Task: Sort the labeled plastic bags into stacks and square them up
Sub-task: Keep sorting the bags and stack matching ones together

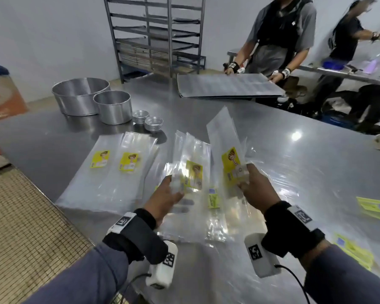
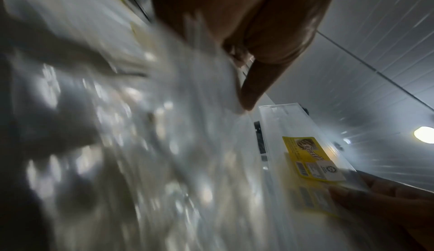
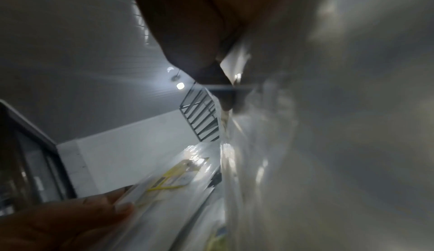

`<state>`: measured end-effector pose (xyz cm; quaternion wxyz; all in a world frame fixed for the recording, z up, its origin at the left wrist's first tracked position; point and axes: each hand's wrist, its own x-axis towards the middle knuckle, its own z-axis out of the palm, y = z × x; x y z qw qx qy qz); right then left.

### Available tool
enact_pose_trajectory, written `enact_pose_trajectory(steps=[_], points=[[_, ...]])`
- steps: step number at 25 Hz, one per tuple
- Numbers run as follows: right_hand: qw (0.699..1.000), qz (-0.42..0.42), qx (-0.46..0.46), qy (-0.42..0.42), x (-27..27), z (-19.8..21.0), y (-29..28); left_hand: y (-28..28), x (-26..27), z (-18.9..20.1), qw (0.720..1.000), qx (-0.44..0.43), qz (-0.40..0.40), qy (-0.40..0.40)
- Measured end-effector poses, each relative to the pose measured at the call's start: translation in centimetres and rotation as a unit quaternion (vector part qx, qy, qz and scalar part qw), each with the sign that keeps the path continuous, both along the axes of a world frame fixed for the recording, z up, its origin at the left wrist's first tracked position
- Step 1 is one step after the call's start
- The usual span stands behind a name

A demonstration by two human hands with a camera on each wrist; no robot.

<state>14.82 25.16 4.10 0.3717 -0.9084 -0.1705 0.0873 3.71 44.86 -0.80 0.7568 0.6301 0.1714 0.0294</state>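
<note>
Clear plastic bags with yellow labels are only partly sorted: two stacks (image 1: 116, 170) lie flat on the steel bench (image 1: 272, 137). The left hand (image 1: 166, 197) and right hand (image 1: 258, 187) each grip a bundle, fingers clamped; loose bags (image 1: 215, 218) beneath await stacking and squaring.

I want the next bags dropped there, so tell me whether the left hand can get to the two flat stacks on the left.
Probably yes. The flat stacks lie uncovered just left of the left hand, with only bare table between. But that hand grips a bundle of bags.
</note>
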Motion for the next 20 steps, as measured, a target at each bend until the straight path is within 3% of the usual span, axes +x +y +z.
enact_pose_trajectory(steps=[5, 11, 14, 17, 20], points=[[0.996, 0.085, -0.004, -0.003, -0.1, 0.6, 13.8, 12.8, -2.0, 1.4, 0.993, 0.054, 0.106, -0.017], [0.973, 0.077, 0.181, 0.124, 1.1, -3.2, 26.2, 24.4, -1.9, 0.3, 0.981, 0.106, 0.163, 0.022], [0.96, 0.023, 0.184, 0.21, 0.5, -6.9, 29.3, 27.3, -1.6, -2.1, 0.968, 0.174, 0.154, 0.097], [0.978, -0.009, 0.105, 0.182, -0.3, -8.7, 30.3, 27.8, -1.3, -3.3, 0.943, 0.268, 0.123, 0.154], [0.983, -0.016, 0.087, 0.16, 0.1, -9.2, 30.9, 28.3, -0.7, -4.1, 0.898, 0.368, 0.103, 0.216]])
